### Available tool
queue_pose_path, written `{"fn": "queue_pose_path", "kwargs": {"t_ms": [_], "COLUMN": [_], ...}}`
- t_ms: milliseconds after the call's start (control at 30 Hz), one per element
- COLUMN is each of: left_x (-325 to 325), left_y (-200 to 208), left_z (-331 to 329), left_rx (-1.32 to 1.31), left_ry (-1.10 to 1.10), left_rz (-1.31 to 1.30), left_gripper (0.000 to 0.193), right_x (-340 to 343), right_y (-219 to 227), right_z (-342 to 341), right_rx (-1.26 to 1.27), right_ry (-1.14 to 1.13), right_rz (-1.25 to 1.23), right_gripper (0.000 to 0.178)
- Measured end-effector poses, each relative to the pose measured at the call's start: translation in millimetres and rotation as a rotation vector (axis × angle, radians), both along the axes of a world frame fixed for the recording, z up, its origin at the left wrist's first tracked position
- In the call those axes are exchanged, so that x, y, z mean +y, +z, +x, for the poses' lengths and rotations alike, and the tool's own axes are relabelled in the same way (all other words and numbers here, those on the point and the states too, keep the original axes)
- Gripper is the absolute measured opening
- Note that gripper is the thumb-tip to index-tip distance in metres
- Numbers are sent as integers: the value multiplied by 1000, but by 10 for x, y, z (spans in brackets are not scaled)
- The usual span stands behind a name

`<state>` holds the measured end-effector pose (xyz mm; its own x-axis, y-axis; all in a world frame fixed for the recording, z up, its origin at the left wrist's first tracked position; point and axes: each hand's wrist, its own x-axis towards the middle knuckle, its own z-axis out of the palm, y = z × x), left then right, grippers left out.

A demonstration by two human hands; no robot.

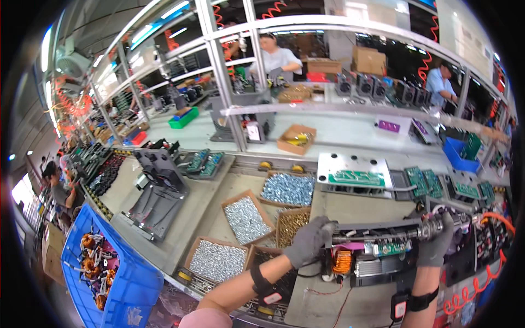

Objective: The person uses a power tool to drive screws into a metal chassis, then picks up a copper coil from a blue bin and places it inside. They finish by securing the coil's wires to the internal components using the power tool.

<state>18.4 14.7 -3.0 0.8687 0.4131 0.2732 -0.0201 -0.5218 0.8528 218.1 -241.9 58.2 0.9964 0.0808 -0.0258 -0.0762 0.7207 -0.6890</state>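
Note:
My right hand (435, 243), in a grey glove, is wrapped around a silver air screwdriver (427, 228), which lies almost level with its long shaft pointing left. At the shaft's left end, my grey-gloved left hand (309, 242) has its fingers pressed together; what they pinch is hidden. Just below the shaft sits an electronic assembly with an orange copper coil (342, 262), a green circuit board (391, 247) and a ribbed grey metal block (378, 267). Thin wires trail from the coil toward me.
Left of my left hand, cardboard boxes hold silver screws (246, 218), bluish screws (287, 188) and brass-coloured screws (291, 227). A blue bin (131, 273) with copper coils stands lower left. A coiled orange air hose (476, 300) hangs at right. People work beyond the metal frame (219, 71).

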Motion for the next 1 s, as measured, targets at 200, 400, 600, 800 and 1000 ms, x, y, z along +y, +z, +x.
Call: {"fn": "queue_pose_path", "kwargs": {"t_ms": [200,400,600,800,1000], "left_x": [37,81,93,45,48], "left_y": [-89,-94,-137,-93,25], "left_z": [-19,64,93,29,-1], "left_rx": [51,85,98,98,90], "left_ry": [44,27,38,43,6], "left_rz": [-14,-30,-24,38,46], "left_gripper": [43,45,46,46,46], "right_x": [16,-37,73,128,100], "right_y": [-86,-208,-88,-41,-118], "right_z": [35,207,108,13,93], "right_rx": [-32,-52,-32,-8,-16], "right_ry": [-7,77,-17,-78,-16], "right_rz": [15,5,46,24,63], "right_gripper": [31,31,29,31,34]}}
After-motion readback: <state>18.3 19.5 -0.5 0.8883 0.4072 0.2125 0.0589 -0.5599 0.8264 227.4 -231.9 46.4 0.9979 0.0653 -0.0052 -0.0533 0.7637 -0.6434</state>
